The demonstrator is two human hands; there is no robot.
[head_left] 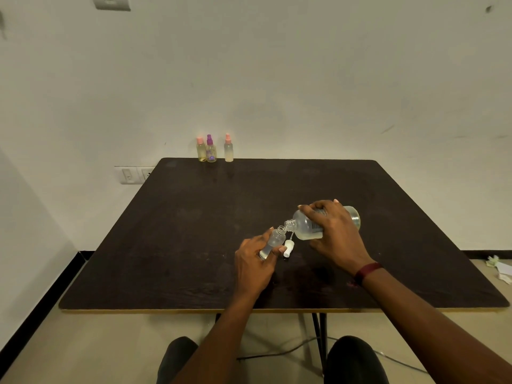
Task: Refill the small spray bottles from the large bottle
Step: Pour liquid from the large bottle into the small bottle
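Pour step under way, by my read. R hand [332,231] wraps the large bottle [303,224] round its mid-body, fingers curled over the label. Bottle is tipped near horizontal, mouth pointing L and slightly down. L hand [255,261] pinches the small spray bottle [275,239] low on its body, thumb on one side, fingers on the other. It leans toward the big one, open neck meeting the big mouth. Both sit over the near-centre of the desk [194,231]; can't tell if the small base touches the top. White spray cap [288,248] lies on the desk just beside it.

Handling (judgement): large bottle looks like clear plastic, partly full, so moderate wt w/ liquid shifting on tilt. A waist grip gives the best tilt control. Small one is light, prob. slippery if wet, and the narrow neck makes overspill easy. Hold low, keep neck free.

Three capped spray btls [211,151] stand at the far desk edge, well apart from the hands.
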